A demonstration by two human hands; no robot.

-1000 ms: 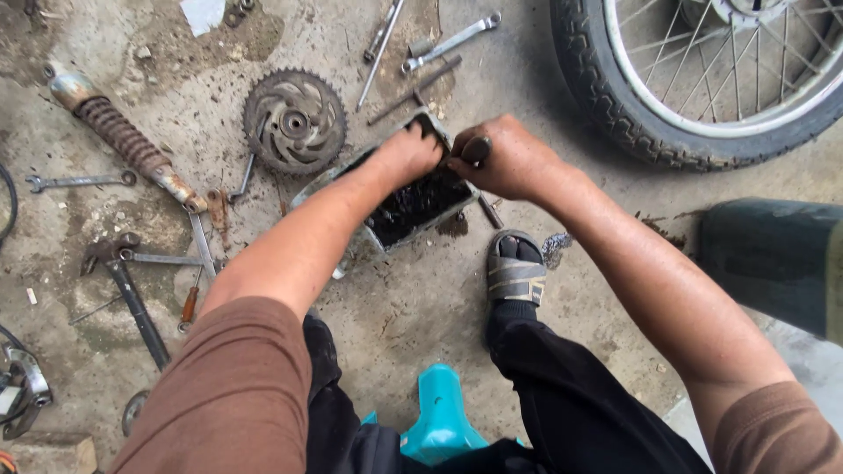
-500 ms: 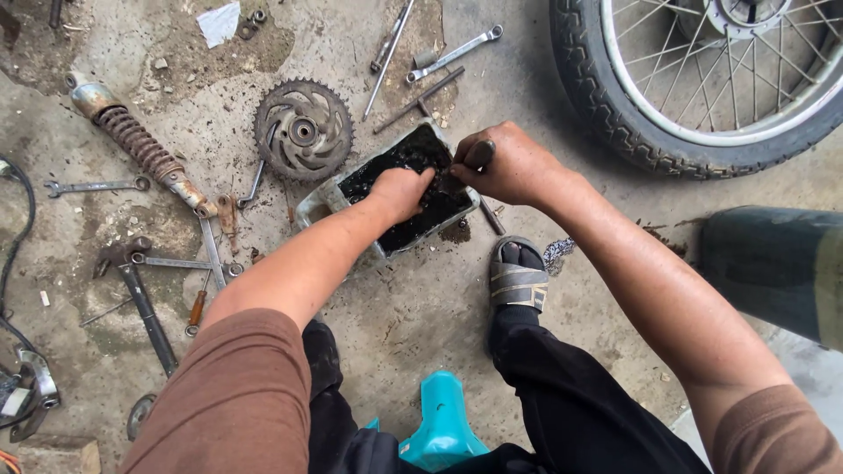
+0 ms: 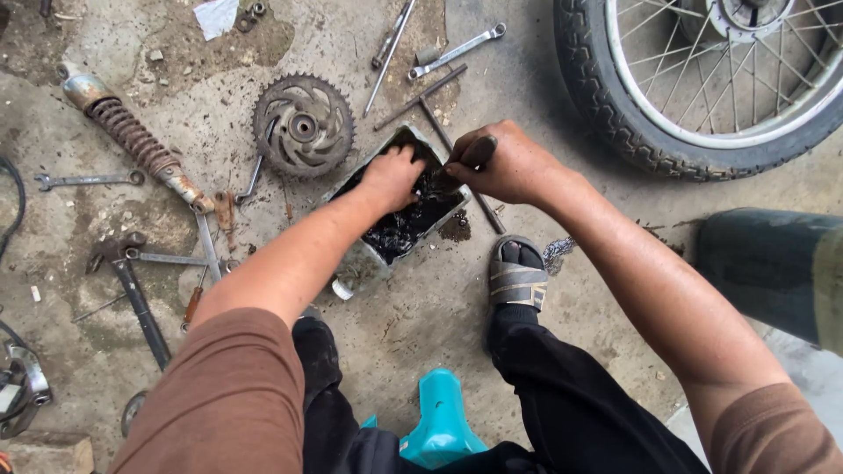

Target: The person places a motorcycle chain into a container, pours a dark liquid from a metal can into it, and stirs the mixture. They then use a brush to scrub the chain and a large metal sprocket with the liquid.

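Two bare hands work over one rectangular metal tray point(image 3: 358, 256) of black oily sludge on the concrete floor point(image 3: 421, 325). The left hand point(image 3: 392, 175) reaches palm-down into the tray, its fingers point(image 3: 406, 158) spread and pressed into the sludge. The right hand point(image 3: 502, 163) hovers at the tray's far corner, fingers curled tight around a dark tool handle point(image 3: 479, 151), perhaps a brush. Beyond the left fingers lies one toothed sprocket point(image 3: 303, 125); beyond the right, one spoked wheel point(image 3: 702, 88). A white paper scrap point(image 3: 215, 16) lies farther off.
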